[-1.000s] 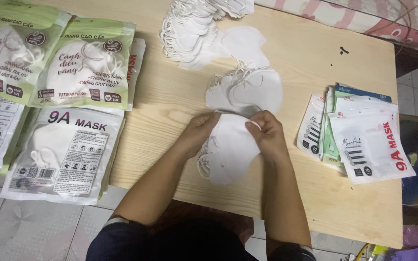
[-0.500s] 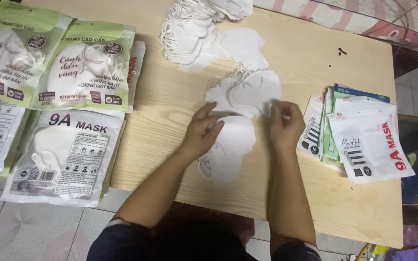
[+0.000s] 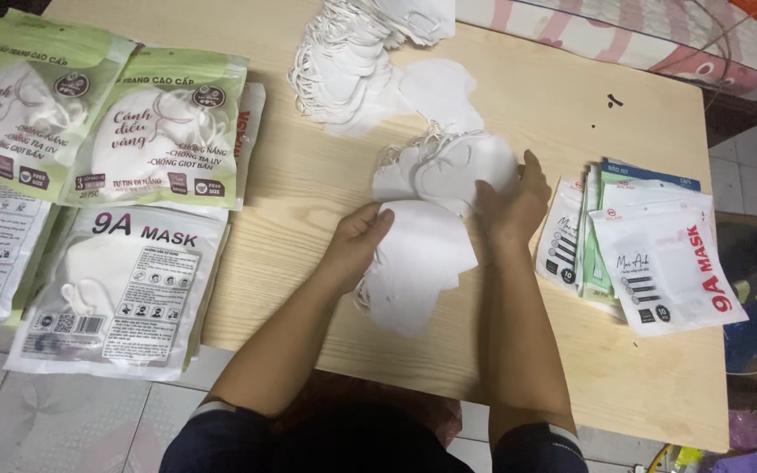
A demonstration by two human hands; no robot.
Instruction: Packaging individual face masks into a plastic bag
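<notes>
Both hands, left hand (image 3: 359, 238) and right hand (image 3: 512, 203), partly cover white masks (image 3: 413, 263).

Lighting's pretty soft and even here, coming from overhead, so the pale wooden tabletop (image 3: 571, 140) looks warm and bright with no harsh glare. My left hand (image 3: 357, 241) and right hand (image 3: 510, 206) only throw faint, fuzzy shadows beside them. The folded white fabric masks (image 3: 418, 263) come out nearly featureless (the whites are a bit washed out, folds barely show). The glossy green-and-white plastic packets (image 3: 98, 131) catch a mild sheen. Corners go dim, especially the dark bottom edge by my lap. Overall slightly soft, a bit compressed, no real motion blur.
</notes>
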